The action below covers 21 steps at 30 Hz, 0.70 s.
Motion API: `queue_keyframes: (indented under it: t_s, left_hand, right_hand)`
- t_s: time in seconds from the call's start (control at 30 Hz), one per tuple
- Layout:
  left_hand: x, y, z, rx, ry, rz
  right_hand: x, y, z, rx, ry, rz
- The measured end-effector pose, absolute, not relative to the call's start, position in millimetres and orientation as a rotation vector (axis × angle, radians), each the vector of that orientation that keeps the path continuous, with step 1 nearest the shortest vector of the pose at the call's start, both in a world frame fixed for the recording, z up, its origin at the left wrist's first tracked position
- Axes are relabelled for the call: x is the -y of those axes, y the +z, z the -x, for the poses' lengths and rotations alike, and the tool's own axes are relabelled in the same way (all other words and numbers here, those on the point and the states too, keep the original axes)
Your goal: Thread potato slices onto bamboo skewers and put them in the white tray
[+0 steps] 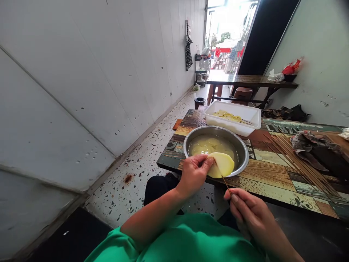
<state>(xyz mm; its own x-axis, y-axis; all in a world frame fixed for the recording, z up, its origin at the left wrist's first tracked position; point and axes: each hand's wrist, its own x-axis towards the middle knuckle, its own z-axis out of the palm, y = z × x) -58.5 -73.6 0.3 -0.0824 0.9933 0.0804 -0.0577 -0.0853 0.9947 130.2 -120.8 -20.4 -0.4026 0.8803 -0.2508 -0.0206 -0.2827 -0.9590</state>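
Observation:
My left hand (195,176) pinches a thin, round, pale-yellow potato slice (225,164) at its left edge, over the near rim of a metal basin (244,164). A thin wooden skewer (225,183) meets the slice at its lower edge. Its other end is in my right hand (249,209), closed around it with thumb and fingers. Inside the basin, more pale slices (209,145) lie in cloudy water. Behind it stands a white plastic tub (231,127) with yellow slices (227,115) and some skewers inside.
Loose bamboo skewers (302,163) lie on the right of the patchwork-patterned table (268,173), beside a crumpled cloth (308,145). A white wall (109,80) runs along the left. Farther off are a dark bin (200,103), another table (251,79) and a stool (242,94).

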Motion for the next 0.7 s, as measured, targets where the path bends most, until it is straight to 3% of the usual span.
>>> queue_keyframes:
  t_s: [0.13, 0.33, 0.7]
  left_hand:
    - [73.9, 0.1, 57.4, -1.157, 1.346, -1.186]
    - [79.8, 4.4, 54.4, -1.276, 1.355, -1.328]
    - [79.0, 5.4, 47.9, -1.189, 1.206, -1.388]
  right_hand:
    - [118.0, -14.9, -134.7, 1.042, 2.077, 0.989]
    - [129.2, -8.5, -128.0, 1.093, 1.768, 1.15]
    - [115.4, -13.9, -126.2, 1.271, 1.661, 1.091]
